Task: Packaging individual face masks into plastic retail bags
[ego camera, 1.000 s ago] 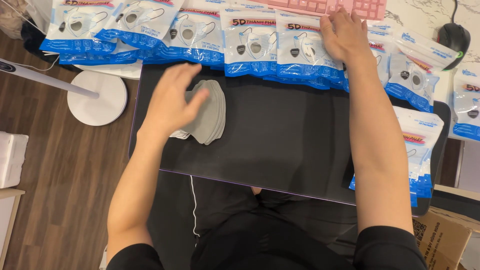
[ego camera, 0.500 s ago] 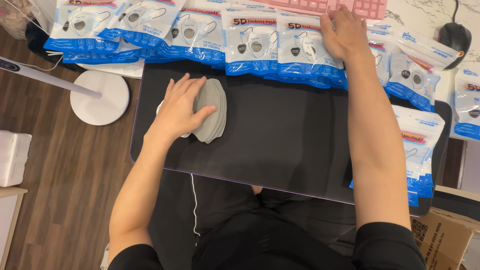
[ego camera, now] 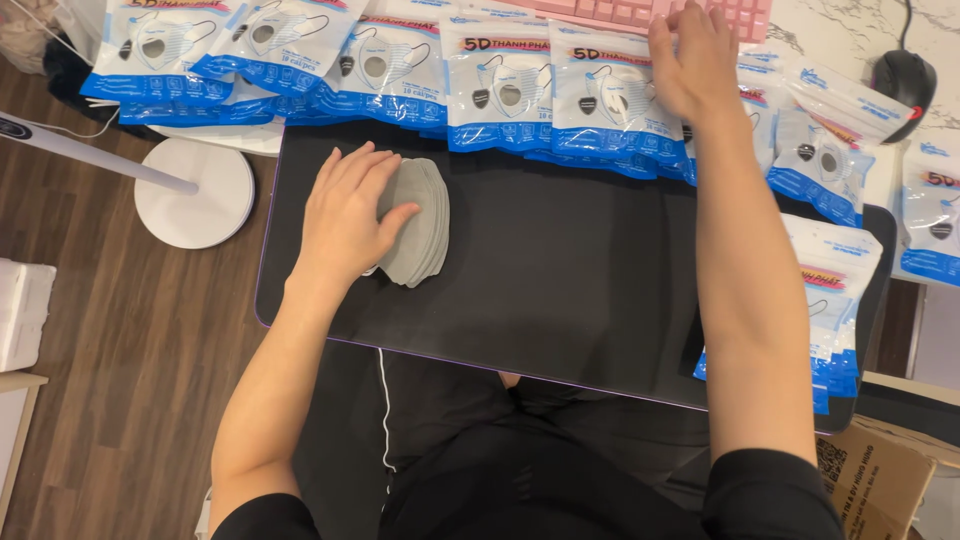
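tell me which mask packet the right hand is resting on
The right hand rests on the blue-and-white packet at the row's right end, below the pink keyboard.

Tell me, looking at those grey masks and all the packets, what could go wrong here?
The left hand rests on a fanned stack of grey masks; a push might spread them across the black mat. The right hand presses on overlapping blue and white packets, which look slippery and could slide. More packets hang past the mat's right edge and may drop.
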